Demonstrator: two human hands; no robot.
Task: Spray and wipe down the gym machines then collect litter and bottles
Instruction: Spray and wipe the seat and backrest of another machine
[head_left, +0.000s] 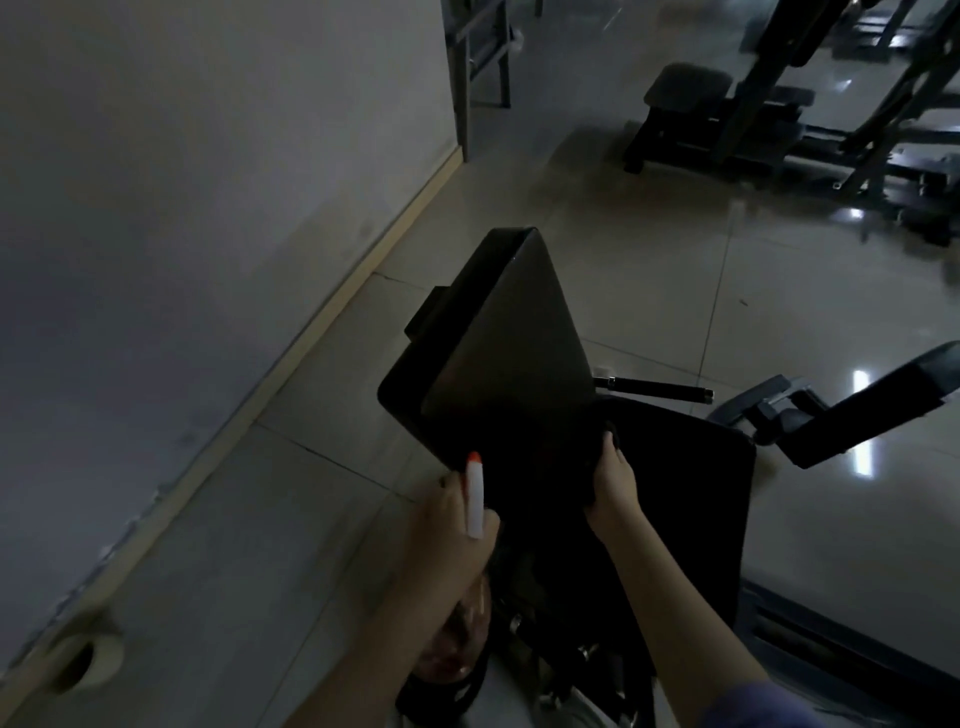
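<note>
**Wiping a Dim Machine Pad, Sprayer in the Other Hand**

The right hand (615, 488) lay against the foot of the sloped back pad (519, 364). Its fingers were curled over a dark cloth (582, 467) whose edges were lost against the black upholstery. The left hand (452, 525) was wrapped round the neck of a spray bottle (474, 493). The bottle's white head and orange tip pointed up toward the pad, and its clear body hung below the wrist. Whether a finger sat on the trigger could not be told. Just right of the cloth lay the flat seat pad (691, 493), with a black handle bar (654, 388) behind it. Pale tiled floor (322, 467) ran to a wall (182, 208) on the left, and more machines (727, 119) stood well apart across the room.

The step in hand looked like wiping this machine's upholstery. The cloth seemed soft and limp, so it would likely work best bunched under the palm and pressed flat. The pad looked smooth and firm, probably slick once wet, and would want steady pressure. The bottle was likely light plastic with liquid shifting inside. It would be best held at the neck under the head, where a finger can reach the trigger.
</note>
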